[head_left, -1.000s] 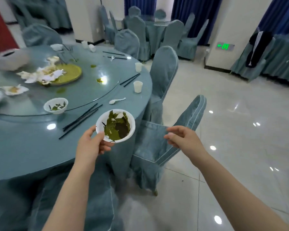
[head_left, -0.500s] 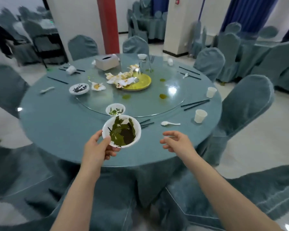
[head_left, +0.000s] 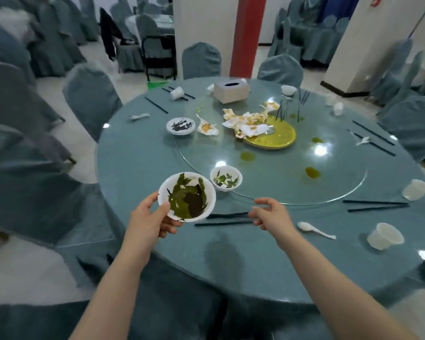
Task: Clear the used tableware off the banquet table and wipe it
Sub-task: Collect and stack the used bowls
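Observation:
My left hand [head_left: 149, 222] grips a white bowl [head_left: 187, 196] of green leaf scraps by its near rim, just above the round table [head_left: 138, 168]. My right hand [head_left: 271, 215] hovers empty, fingers loosely curled, over a pair of black chopsticks [head_left: 227, 218] on the cloth. A smaller white bowl [head_left: 226, 178] with scraps stands at the edge of the glass turntable [head_left: 336, 190]. A white spoon [head_left: 314, 229] lies right of my right hand. Farther back are a yellow plate [head_left: 276, 136] under crumpled napkins [head_left: 245, 121] and a bowl with dark bits [head_left: 180, 125].
White cups [head_left: 384, 235], [head_left: 416, 189] and more chopsticks [head_left: 375, 206] lie on the right side. A tissue box [head_left: 231, 90] stands at the far side. Yellow spills [head_left: 312, 172] mark the turntable. Covered chairs [head_left: 91, 96] ring the table; one [head_left: 35, 192] is close at my left.
The view swung left from the chairs and floor onto the whole table. My left hand kept hold of the bowl; my right hand came over the chopsticks.

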Demonstrator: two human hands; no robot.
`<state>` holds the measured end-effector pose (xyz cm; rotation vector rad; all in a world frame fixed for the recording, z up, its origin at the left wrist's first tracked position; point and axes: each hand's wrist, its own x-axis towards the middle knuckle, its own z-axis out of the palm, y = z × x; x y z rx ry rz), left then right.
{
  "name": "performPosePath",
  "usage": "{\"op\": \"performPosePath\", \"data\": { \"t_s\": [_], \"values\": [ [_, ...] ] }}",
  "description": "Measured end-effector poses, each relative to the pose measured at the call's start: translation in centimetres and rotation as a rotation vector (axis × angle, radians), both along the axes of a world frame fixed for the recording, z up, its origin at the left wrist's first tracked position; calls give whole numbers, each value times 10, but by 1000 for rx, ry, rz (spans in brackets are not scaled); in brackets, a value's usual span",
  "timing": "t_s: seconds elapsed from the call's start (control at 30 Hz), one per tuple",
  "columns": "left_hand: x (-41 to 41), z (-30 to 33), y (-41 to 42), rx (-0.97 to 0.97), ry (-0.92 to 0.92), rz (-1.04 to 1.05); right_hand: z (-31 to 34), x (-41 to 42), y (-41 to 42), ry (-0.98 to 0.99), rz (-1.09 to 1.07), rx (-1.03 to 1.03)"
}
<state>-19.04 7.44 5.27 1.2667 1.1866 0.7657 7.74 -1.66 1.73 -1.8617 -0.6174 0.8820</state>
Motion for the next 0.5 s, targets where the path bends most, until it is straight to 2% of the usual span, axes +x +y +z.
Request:
{"op": "performPosePath", "data": {
  "t_s": [0.23,0.5],
  "values": [
    [30,-25,35,-80,42,122,-49,42,89,16,120,-121],
    [45,-34,57,-97,89,186,-74,72,166,0,91,-257]
  ]
}}
